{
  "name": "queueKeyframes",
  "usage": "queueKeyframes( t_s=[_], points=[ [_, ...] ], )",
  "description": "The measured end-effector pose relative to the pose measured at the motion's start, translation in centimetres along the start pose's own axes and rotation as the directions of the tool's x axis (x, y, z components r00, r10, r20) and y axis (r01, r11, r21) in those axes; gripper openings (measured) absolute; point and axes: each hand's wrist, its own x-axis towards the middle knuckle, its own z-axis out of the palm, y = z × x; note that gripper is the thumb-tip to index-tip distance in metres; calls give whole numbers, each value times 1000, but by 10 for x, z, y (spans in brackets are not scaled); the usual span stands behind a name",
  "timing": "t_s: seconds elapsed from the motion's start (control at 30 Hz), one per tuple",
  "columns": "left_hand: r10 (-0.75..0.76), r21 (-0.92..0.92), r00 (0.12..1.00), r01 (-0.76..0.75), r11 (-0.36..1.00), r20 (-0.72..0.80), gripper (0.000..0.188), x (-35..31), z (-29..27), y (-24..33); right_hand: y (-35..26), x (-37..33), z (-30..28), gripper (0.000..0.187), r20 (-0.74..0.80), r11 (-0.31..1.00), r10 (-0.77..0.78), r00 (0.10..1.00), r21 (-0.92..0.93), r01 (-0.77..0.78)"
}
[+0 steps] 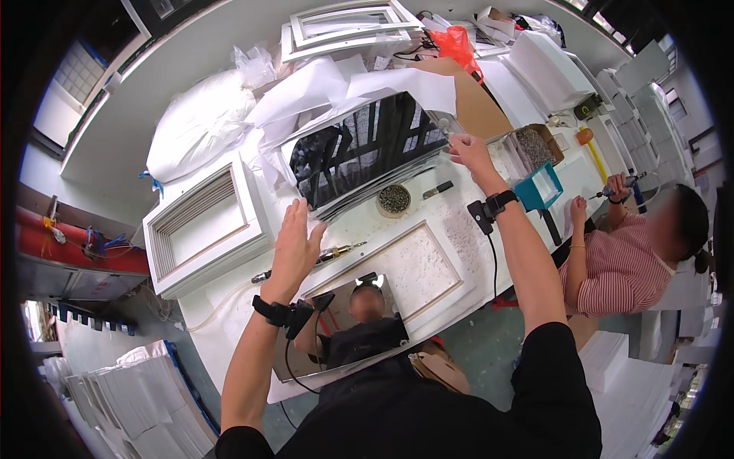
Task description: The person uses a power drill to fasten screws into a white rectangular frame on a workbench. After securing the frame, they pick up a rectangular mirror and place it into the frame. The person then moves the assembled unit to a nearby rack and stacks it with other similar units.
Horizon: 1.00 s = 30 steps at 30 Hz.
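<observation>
A dark, reflective mirror panel (367, 145) lies on top of a stack of sheets at the far middle of the table. My left hand (297, 241) is by its near left corner, fingers stretched out and holding nothing. At the panel's right edge is my right hand (472, 157), its fingers curled into a pinch; what they grip is too small to make out. A round dish of small screws (394, 200) sits just in front of the stack. Closest to me, a second mirror (344, 344) lies partly over a white frame (451, 264).
Several white frames (206, 222) are stacked at the left. An air screwdriver (329, 254) with a hose lies near my left hand. A small dark-handled tool (437, 190) and a teal tray (540, 186) lie rightward. A co-worker in a striped shirt (615, 268) holds a power screwdriver (623, 186).
</observation>
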Motion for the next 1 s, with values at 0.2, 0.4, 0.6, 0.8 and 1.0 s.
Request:
queueKeyframes(
  t_s=[0.2, 0.4, 0.6, 0.8, 1.0],
  points=[
    [-14, 29, 998, 12, 1000, 62, 61, 19, 16, 5, -3, 20, -3, 26, 61, 999, 49, 997, 13, -50],
    [8, 19, 997, -9, 1000, 80, 59, 22, 13, 10, -32, 29, -9, 26, 45, 996, -83, 996, -20, 84],
    [-68, -351, 997, 73, 933, 26, 54, 30, 5, -6, -121, 14, -1, 37, 159, 995, -88, 983, -36, 95],
    [-419, -792, 888, 389, 470, 187, 42, 53, 2, -54, -137, -26, 8, 38, 182, 1000, -20, 983, 15, 18],
    [-424, -826, 861, 442, 350, 281, 26, 53, -22, -67, -144, -67, 16, 34, 204, 996, -39, 978, 92, 20]
  ],
)
